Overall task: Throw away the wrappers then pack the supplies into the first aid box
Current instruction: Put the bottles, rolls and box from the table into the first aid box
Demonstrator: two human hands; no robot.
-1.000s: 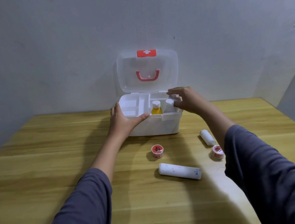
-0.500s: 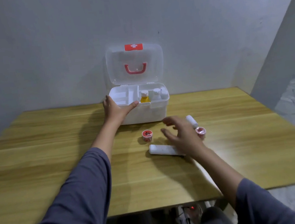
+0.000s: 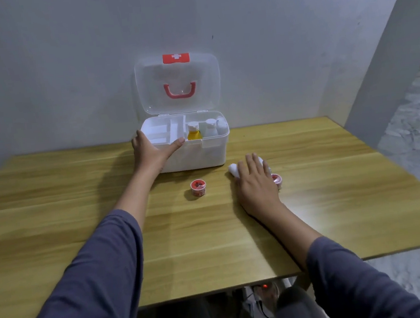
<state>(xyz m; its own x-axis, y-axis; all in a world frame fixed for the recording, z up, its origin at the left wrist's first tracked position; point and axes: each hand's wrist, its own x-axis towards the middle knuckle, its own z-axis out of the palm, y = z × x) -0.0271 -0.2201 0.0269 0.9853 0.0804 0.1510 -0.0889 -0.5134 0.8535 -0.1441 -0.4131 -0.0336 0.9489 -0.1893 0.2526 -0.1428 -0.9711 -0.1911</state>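
The white first aid box point(image 3: 211, 153) stands open at the back of the table, its clear lid point(image 3: 178, 84) upright. In its right part stand a yellow bottle point(image 3: 194, 132) and a white bottle point(image 3: 210, 128). My left hand point(image 3: 150, 152) grips the box's front left rim. My right hand point(image 3: 255, 179) lies palm down over a white bandage roll point(image 3: 233, 169), whose end sticks out to the left of the fingers. One red tape roll point(image 3: 198, 187) sits apart on the table. Another red tape roll point(image 3: 277, 179) is half hidden by the right hand.
The wooden table point(image 3: 79, 213) runs against a grey wall. Its front edge is near my body and its right edge drops to a grey floor point(image 3: 417, 151). Cables and a red light point(image 3: 264, 286) show under the table.
My right hand left the box, came down to the table and now covers the white roll, which has shifted toward the box. The left hand stayed on the box rim. The view pulled back.
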